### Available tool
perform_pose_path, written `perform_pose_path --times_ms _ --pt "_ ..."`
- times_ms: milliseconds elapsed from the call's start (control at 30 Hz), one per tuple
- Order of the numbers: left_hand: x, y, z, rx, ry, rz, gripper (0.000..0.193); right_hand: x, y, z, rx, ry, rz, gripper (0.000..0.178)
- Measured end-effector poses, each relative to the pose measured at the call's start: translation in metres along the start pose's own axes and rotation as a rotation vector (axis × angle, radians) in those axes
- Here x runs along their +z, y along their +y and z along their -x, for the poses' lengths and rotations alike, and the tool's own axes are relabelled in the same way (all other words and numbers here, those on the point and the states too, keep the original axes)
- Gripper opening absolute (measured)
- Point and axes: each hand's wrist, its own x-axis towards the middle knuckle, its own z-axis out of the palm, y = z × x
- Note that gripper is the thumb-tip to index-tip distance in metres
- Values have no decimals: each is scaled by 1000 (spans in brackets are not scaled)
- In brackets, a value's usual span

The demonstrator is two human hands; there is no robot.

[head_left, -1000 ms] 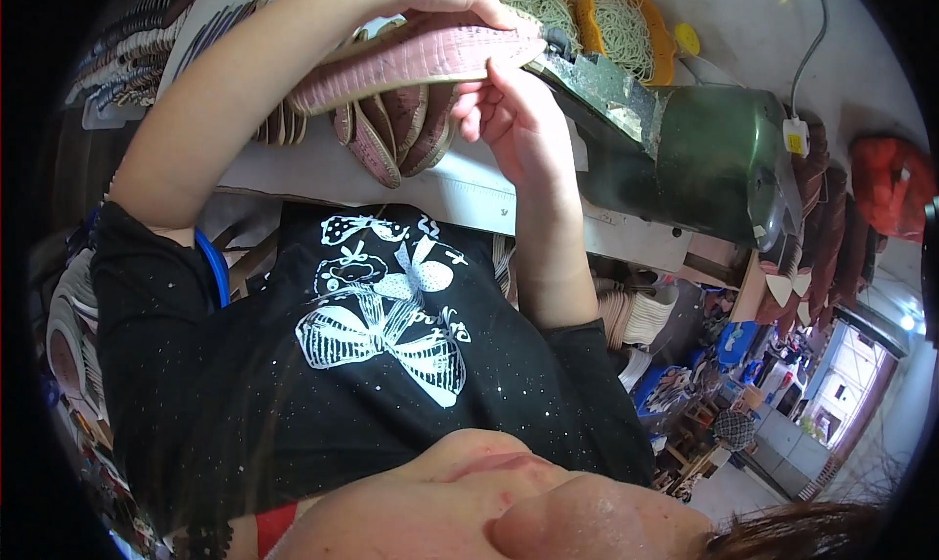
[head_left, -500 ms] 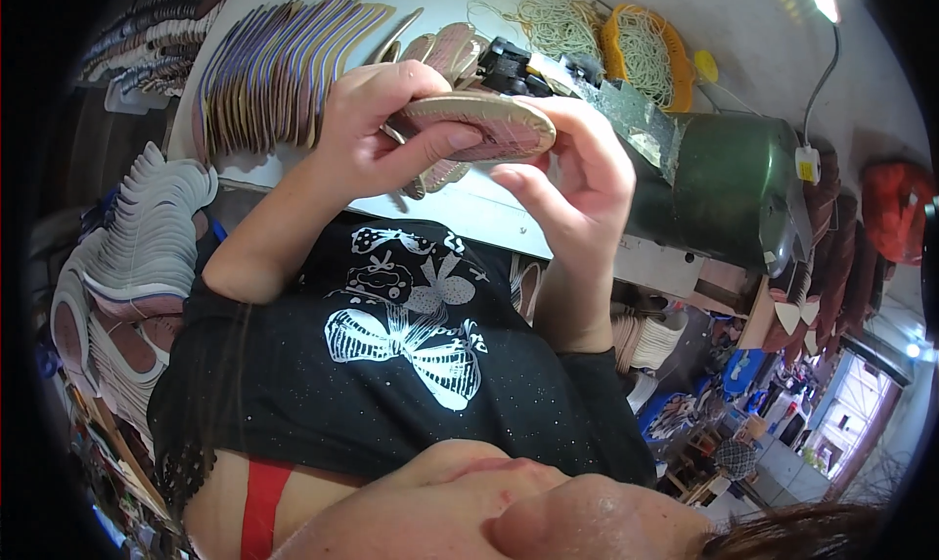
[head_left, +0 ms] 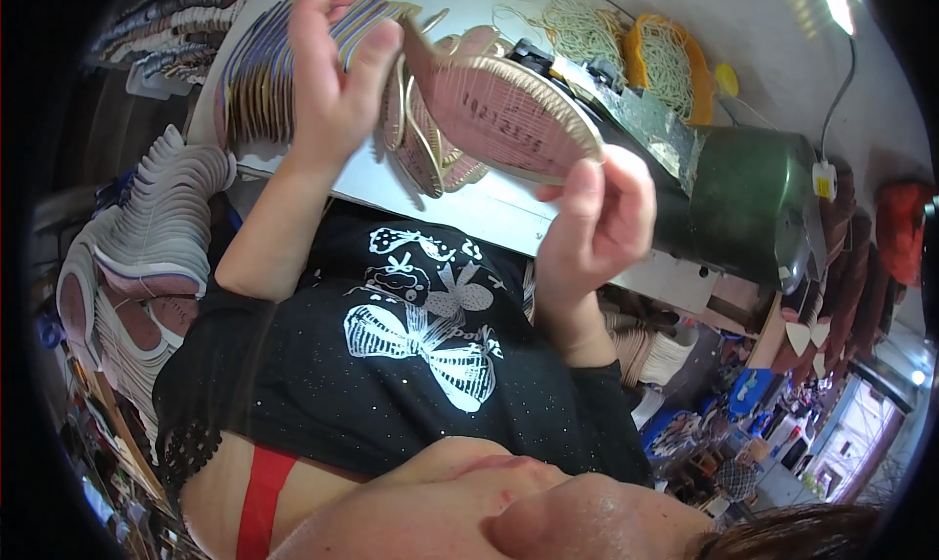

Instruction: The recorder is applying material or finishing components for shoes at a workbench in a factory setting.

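My right hand (head_left: 599, 227) pinches one end of a pinkish-brown shoe insole (head_left: 499, 115) between thumb and fingers. The insole has a gold bound edge, thin threads across its face and dark printed marks. It is held tilted above the white table, its broad face showing. My left hand (head_left: 337, 95) is raised beside its far left end, fingers spread; the thumb is close to that end, and whether they touch is unclear. Behind the held piece lie similar gold-edged insoles (head_left: 418, 159) in a loose heap, partly hidden by it.
A long row of stacked insoles (head_left: 259, 76) stands at the table's far left. A green machine (head_left: 748, 203) occupies the right side, with a yellow basket of cord (head_left: 670, 66) behind it. Stacked white-grey soles (head_left: 171, 218) rise at my left.
Both hands held the insole before; my left hand has let go and moved up and left, fingers spreading. The insole has turned its broad face into view, while my right hand has lowered slightly.
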Motion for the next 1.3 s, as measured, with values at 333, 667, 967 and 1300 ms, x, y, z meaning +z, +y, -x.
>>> perform_pose_path --times_ms 333,667,967,1300 --pt "-30 -28 34 -215 -601 -896 19 30 86 39 1113 -584 -364 33" --pt "-11 38 26 21 -363 -152 16 42 61 12 835 -487 -689 43" --pt "0 31 9 -251 -141 489 33 11 37 -16 694 -635 -457 35" --pt "35 43 1 -967 -514 1184 33 0 73 -10 861 -368 -1037 78"
